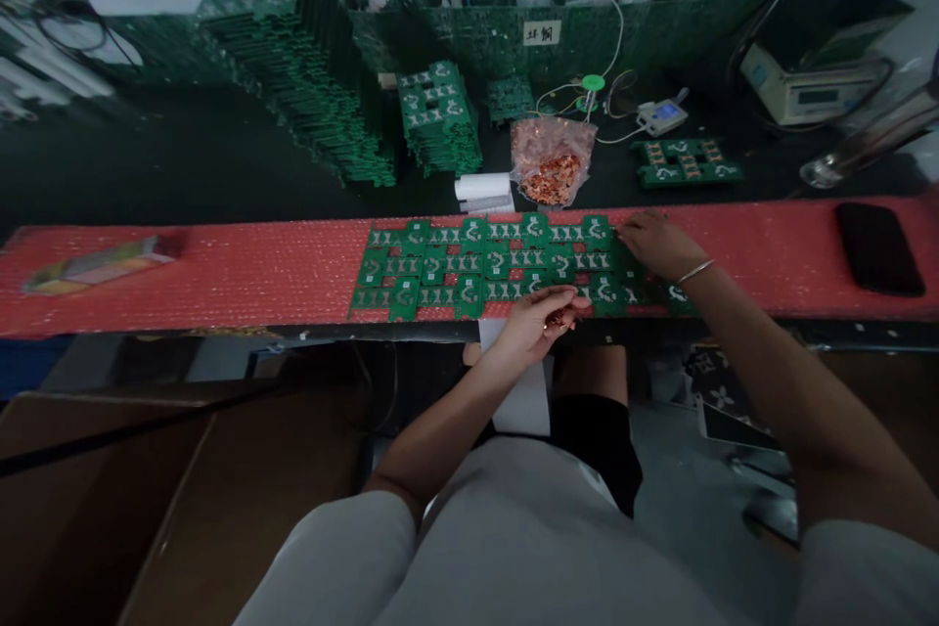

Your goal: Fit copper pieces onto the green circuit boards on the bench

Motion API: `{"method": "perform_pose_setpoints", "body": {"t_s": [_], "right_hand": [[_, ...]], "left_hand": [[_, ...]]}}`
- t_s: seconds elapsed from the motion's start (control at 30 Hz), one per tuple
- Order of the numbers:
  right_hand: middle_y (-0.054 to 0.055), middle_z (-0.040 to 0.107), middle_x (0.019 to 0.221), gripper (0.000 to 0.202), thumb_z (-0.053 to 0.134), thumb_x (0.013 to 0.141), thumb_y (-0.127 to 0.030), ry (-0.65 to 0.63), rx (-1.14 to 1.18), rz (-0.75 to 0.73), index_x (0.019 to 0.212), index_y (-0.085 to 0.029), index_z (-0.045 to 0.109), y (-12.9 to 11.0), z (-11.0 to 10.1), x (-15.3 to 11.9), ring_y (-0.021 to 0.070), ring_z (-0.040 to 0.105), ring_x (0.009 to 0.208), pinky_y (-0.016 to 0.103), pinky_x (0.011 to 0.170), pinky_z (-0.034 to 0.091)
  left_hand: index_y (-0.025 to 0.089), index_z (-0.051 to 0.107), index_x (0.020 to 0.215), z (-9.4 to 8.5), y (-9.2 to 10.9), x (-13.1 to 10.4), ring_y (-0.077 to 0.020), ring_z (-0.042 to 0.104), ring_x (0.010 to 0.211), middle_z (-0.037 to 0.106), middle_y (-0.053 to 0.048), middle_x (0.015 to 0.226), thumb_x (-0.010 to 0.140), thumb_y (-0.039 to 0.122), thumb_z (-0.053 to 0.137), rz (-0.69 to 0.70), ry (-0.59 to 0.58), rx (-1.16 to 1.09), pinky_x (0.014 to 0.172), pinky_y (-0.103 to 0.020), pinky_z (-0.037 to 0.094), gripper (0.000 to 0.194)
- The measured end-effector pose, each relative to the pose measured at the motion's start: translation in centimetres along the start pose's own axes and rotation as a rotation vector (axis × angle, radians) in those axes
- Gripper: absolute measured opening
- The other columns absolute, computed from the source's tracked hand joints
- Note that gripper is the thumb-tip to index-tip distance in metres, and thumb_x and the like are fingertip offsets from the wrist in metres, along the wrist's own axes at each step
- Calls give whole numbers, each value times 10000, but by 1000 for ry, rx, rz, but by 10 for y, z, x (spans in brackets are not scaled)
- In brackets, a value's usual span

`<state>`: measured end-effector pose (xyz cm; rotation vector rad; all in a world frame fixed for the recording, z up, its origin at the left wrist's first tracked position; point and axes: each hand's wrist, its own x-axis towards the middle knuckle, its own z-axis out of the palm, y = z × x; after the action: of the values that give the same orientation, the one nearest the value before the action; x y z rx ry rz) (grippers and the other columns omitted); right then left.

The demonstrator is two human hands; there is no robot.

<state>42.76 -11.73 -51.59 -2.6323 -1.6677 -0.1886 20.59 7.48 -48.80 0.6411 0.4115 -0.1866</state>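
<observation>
Green circuit boards lie side by side in a row on the red mat. My left hand, palm turned up and fingers curled, holds several small copper pieces above the front edge of the boards. At the right part of the row, my right hand reaches down with its fingertips pinched together at a board. Whatever those fingertips hold is too small to make out. The right hand and wrist hide part of the boards there. Behind the row stands a clear bag full of similar copper pieces.
Tall stacks of boards and a shorter stack stand at the back left. A populated board, a small meter and a scale are at the back right. A black phone lies on the mat's right end.
</observation>
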Motion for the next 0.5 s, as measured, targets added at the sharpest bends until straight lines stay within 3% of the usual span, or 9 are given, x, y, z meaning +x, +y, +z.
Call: {"method": "perform_pose_setpoints", "body": {"t_s": [0.27, 0.5], "right_hand": [[117, 670, 895, 327, 379, 929, -184, -27, -25, 8, 941, -242, 701, -3, -4, -1, 288, 578, 940, 462, 893, 481], [155, 664, 931, 298, 435, 882, -154, -33, -43, 15, 1008, -174, 705, -4, 1, -2, 312, 580, 980, 473, 871, 488]], "left_hand": [[106, 653, 816, -2, -4, 0, -56, 468, 533, 666, -56, 745, 639, 266, 816, 33, 17, 29, 445, -190, 255, 289], [103, 698, 851, -4, -1, 0, -41, 440, 531, 547, 2, 677, 611, 271, 848, 11, 39, 45, 438, -182, 223, 329]]}}
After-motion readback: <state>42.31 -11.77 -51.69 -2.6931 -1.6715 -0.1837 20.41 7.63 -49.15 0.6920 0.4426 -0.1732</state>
